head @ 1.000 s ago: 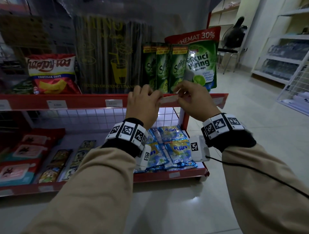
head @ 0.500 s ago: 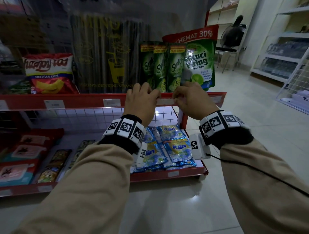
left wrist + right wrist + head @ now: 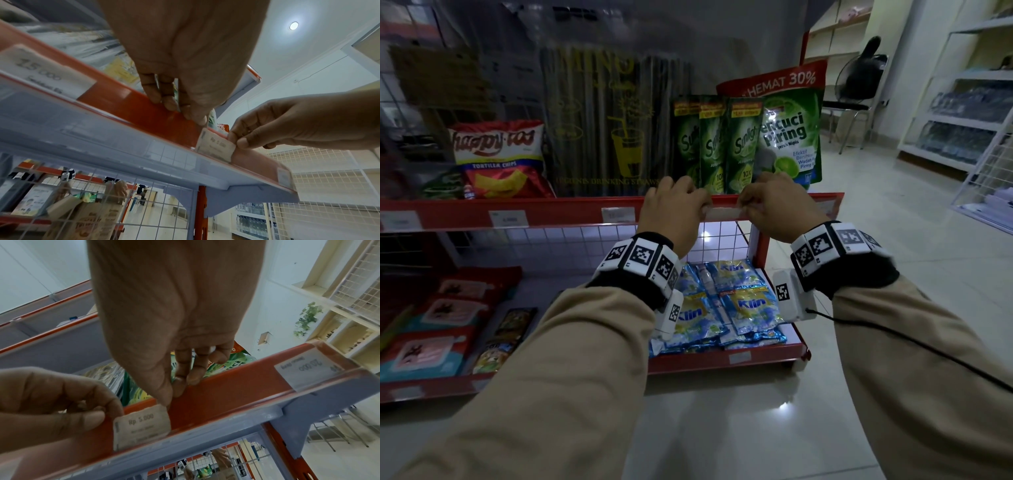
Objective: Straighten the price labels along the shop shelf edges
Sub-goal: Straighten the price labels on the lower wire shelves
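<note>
Label (image 3: 141,426) "Rp 5.000" near right end of shelf edge (image 3: 571,210), pinched by left hand (image 3: 671,212) and right hand (image 3: 774,205), seating unfinished; neighbouring labels look seated, lower shelf labels unchecked

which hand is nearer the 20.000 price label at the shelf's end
Right. The right hand pinches the 5.000 label just beside the 20.000 label; the left hand holds that label's far end.
</note>
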### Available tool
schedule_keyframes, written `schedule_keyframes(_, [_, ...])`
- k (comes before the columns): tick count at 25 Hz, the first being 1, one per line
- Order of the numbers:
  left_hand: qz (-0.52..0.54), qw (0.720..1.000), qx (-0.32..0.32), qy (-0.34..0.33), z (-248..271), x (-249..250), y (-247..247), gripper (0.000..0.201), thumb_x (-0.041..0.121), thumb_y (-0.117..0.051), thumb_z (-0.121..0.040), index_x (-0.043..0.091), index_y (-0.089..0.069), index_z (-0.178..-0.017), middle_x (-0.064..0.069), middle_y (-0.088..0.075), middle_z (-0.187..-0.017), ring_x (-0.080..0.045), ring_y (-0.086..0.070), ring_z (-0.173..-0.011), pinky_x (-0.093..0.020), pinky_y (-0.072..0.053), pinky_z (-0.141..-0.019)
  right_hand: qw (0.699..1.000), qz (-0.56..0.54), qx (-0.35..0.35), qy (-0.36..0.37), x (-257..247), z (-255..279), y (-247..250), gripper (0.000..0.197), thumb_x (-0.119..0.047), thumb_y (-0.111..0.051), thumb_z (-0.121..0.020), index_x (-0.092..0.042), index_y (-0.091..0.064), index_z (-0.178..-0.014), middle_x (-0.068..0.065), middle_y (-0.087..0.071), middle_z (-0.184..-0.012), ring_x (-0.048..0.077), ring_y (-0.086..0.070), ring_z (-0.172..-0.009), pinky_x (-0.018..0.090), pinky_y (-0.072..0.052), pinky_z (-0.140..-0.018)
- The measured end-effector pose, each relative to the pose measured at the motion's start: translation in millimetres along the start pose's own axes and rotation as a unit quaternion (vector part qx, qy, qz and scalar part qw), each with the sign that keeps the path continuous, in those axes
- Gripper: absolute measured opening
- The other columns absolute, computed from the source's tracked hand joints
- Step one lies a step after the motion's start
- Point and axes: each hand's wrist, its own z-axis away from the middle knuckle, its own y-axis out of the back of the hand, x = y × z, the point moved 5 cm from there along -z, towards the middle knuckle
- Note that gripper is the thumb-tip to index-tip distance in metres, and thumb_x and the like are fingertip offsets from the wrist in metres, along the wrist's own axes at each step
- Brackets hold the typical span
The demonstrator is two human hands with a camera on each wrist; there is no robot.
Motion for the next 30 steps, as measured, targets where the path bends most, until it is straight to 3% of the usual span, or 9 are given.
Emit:
schedule_keyframes(5, [0.010, 1.000, 0.024, -0.005, 2, -2, 1, 0.022, 0.016, -0.046, -0.096, 0.021, -0.055, -0.116, -0.003, -0.053, -0.116, -0.026, -0.044, -0.105, -0.037, -0.036, -0.086, 0.996, -0.083, 0.031, -0.004, 7, 3, 5, 0.022, -0.012, -0.056, -0.082, -0.019, -0.069, -0.098, 0.005, -0.067, -0.099, 0.025, -0.058, -0.098, 0.043, -0.050, -0.086])
schedule_keyframes(10, [-0.024, 0.998, 0.055, -0.014, 1, 2, 10, 0.020, 0.023, -0.047, -0.095, 0.019, -0.064, -0.105, -0.002, -0.057, -0.105, -0.025, -0.044, -0.101, -0.036, -0.036, -0.083, 0.998, -0.025, 0.056, -0.020, 30, 9, 15, 0.019, -0.013, -0.057, -0.082, -0.020, -0.070, -0.094, 0.004, -0.067, -0.098, 0.027, -0.053, -0.100, 0.040, -0.046, -0.086])
schedule_keyframes(15, [-0.056, 0.994, 0.094, -0.032, 0, 22, 12, 0.022, 0.023, -0.050, -0.089, 0.016, -0.062, -0.105, -0.005, -0.056, -0.105, -0.026, -0.047, -0.096, -0.036, -0.035, -0.079, 0.995, 0.028, 0.085, -0.054, 62, 22, 20, 0.016, -0.020, -0.063, -0.080, -0.022, -0.070, -0.093, 0.006, -0.066, -0.101, 0.031, -0.049, -0.101, 0.040, -0.042, -0.084])
schedule_keyframes(23, [-0.050, 0.991, 0.009, -0.127, -29, 109, -24, 0.044, 0.022, -0.052, -0.089, 0.018, -0.045, -0.133, -0.005, -0.046, -0.127, -0.027, -0.039, -0.116, -0.038, -0.032, -0.093, 0.988, 0.000, 0.129, -0.084, 112, 38, 21, 0.018, -0.013, -0.065, -0.081, -0.015, -0.067, -0.098, 0.009, -0.061, -0.101, 0.030, -0.045, -0.100, 0.038, -0.042, -0.084])
schedule_keyframes(26, [-0.041, 0.993, 0.019, -0.111, -36, 124, -30, 0.044, 0.009, -0.046, -0.086, 0.015, -0.047, -0.130, -0.007, -0.045, -0.123, -0.028, -0.039, -0.112, -0.038, -0.034, -0.091, 0.989, -0.009, 0.138, -0.060, 119, 38, 17, 0.017, -0.007, -0.063, -0.082, -0.010, -0.062, -0.099, 0.011, -0.057, -0.104, 0.031, -0.045, -0.102, 0.033, -0.038, -0.080])
schedule_keyframes(30, [0.010, 0.995, 0.040, -0.087, -42, 124, -30, 0.034, 0.007, -0.047, -0.089, 0.016, -0.053, -0.121, -0.006, -0.048, -0.115, -0.026, -0.041, -0.105, -0.034, -0.032, -0.083, 0.988, -0.030, 0.151, -0.005, 113, 40, 16, 0.017, -0.005, -0.061, -0.081, -0.007, -0.061, -0.098, 0.011, -0.059, -0.103, 0.029, -0.048, -0.099, 0.037, -0.045, -0.078])
